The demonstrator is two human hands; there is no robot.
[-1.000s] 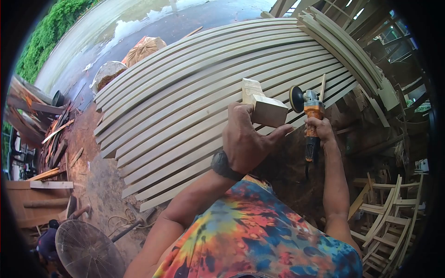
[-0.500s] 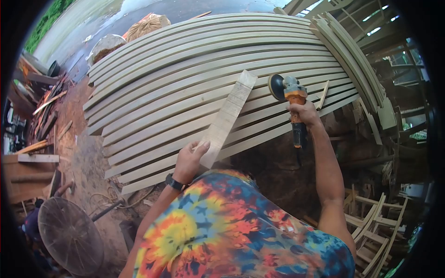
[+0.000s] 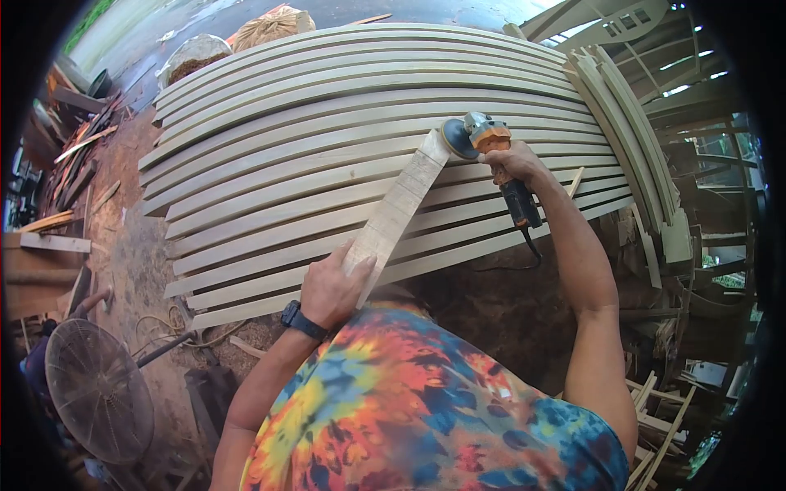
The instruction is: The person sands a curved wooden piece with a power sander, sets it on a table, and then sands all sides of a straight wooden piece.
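Note:
My right hand is wrapped round an orange and black power tool with a round disc. The disc is at the far end of a flat wooden board; whether it touches the wood I cannot tell. Closed on the near end of that board is my left hand, with a dark watch on the wrist. The board lies slantwise over a row of long pale slats.
A round fan stands at the lower left. Curved wooden pieces lie across the slats' right end. Sacks sit beyond the slats, scrap wood at the left. A cord hangs from the tool.
My right hand has brought the tool left and slightly up, so the disc is now at the board's far end. My left hand still holds the near end, its fingers further round the board.

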